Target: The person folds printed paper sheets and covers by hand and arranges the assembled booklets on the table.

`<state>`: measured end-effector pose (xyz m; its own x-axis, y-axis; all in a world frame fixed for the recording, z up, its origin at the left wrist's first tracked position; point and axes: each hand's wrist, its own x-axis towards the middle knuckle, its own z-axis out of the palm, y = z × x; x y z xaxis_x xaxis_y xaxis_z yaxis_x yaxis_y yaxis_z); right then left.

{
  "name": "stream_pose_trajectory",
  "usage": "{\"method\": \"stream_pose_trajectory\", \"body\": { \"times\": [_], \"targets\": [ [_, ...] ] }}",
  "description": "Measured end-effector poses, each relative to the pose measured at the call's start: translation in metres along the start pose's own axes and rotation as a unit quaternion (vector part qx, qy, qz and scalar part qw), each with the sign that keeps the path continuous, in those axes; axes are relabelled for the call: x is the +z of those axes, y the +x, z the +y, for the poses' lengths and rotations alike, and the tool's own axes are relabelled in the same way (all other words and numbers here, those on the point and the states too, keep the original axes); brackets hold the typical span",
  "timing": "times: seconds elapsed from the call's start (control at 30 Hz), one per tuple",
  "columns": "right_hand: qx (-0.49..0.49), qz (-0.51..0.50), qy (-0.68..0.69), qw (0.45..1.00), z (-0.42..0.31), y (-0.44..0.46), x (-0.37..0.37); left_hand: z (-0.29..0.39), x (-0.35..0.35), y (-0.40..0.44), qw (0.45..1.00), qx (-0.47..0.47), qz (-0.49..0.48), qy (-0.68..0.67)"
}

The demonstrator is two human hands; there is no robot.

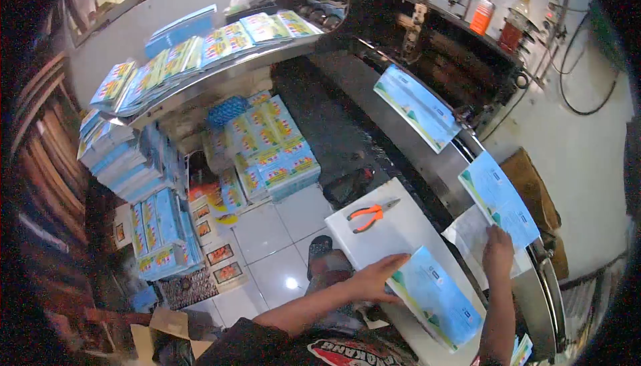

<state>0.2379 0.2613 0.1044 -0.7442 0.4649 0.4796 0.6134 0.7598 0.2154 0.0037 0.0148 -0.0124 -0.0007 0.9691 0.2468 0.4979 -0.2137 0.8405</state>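
My left hand (379, 280) rests at the left edge of a blue printed sheet stack (437, 296) on the white board (354, 246), its thumb and fingers apart around the corner. My right hand (499, 249) is at the lower edge of another blue printed sheet (499, 196) on the machine's metal side, fingers pressed together on it. A further blue sheet (417, 107) lies higher up on the machine. Orange-handled pliers (375, 216) lie on the white board.
The dark machine (461, 52) fills the upper right, with an orange can (482, 16) and a bottle (514, 24) behind it. Printed stacks stand on the shelf (220, 59) and the tiled floor (264, 232). An open cardboard box (170, 322) is at the lower left.
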Motion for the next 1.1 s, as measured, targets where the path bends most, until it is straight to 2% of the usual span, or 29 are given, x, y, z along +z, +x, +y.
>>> {"method": "stream_pose_trajectory", "body": {
  "times": [0.07,0.13,0.23,0.27,0.3,0.4,0.43,0.47,0.53,0.57,0.6,0.73,0.77,0.83,0.9,0.93,0.97,1.03,1.1],
  "targets": [
    [0.076,-0.16,0.091,0.98,-0.023,-0.022,-0.034,0.005,-0.004,0.002,1.0,0.023,0.0,-0.016],
    [0.115,-0.268,0.138,0.946,-0.06,-0.046,-0.075,0.005,-0.001,0.003,1.0,0.021,0.006,-0.014],
    [0.092,-0.283,0.143,0.944,-0.114,-0.085,-0.103,0.002,0.001,-0.002,0.999,0.024,0.016,-0.014],
    [0.049,-0.254,0.118,0.959,-0.129,-0.095,-0.106,0.001,0.001,-0.001,0.999,0.034,0.023,-0.016],
    [0.007,-0.225,0.091,0.97,-0.135,-0.103,-0.109,0.003,0.001,0.0,0.999,0.035,0.021,-0.017],
    [-0.02,-0.237,0.097,0.966,-0.129,-0.124,-0.093,0.006,-0.003,0.001,0.999,0.041,0.026,-0.018],
    [-0.007,-0.293,0.173,0.94,-0.125,-0.107,-0.11,0.005,-0.003,0.0,0.998,0.049,0.026,-0.005],
    [-0.002,-0.295,0.172,0.94,-0.121,-0.098,-0.12,0.004,-0.003,-0.001,0.998,0.059,0.026,0.008],
    [0.062,-0.412,0.257,0.872,-0.109,-0.08,-0.138,0.0,-0.004,0.0,0.998,0.061,0.022,-0.009],
    [0.118,-0.418,0.248,0.866,-0.113,-0.061,-0.156,-0.002,-0.004,0.0,0.998,0.057,0.022,-0.022],
    [0.119,-0.419,0.245,0.866,-0.107,-0.059,-0.161,-0.003,-0.002,0.001,0.998,0.059,0.023,-0.024],
    [0.122,-0.294,0.149,0.936,-0.073,-0.044,-0.16,0.0,-0.001,0.0,0.999,0.046,0.02,-0.013],
    [0.129,-0.362,0.104,0.917,-0.063,-0.032,-0.164,0.002,-0.001,0.0,0.999,0.04,0.018,-0.014],
    [0.176,-0.322,0.03,0.93,-0.043,-0.022,-0.165,0.001,-0.001,-0.001,0.999,0.042,0.018,-0.008],
    [0.18,-0.221,0.059,0.957,0.009,0.001,-0.164,0.001,-0.001,0.0,0.999,0.042,0.017,-0.001],
    [0.16,-0.12,0.012,0.98,0.027,0.017,-0.165,0.002,-0.001,0.0,0.999,0.034,0.008,-0.009],
    [0.266,-0.235,-0.072,0.932,0.051,0.042,-0.17,0.002,-0.003,0.002,0.999,0.028,-0.001,-0.016],
    [0.146,0.026,-0.077,0.986,0.094,0.061,-0.152,0.001,-0.003,0.002,1.0,0.01,-0.017,-0.022],
    [0.144,0.093,-0.109,0.979,0.082,0.094,-0.136,0.005,-0.005,0.003,0.999,-0.008,-0.03,-0.028]
  ]
}}
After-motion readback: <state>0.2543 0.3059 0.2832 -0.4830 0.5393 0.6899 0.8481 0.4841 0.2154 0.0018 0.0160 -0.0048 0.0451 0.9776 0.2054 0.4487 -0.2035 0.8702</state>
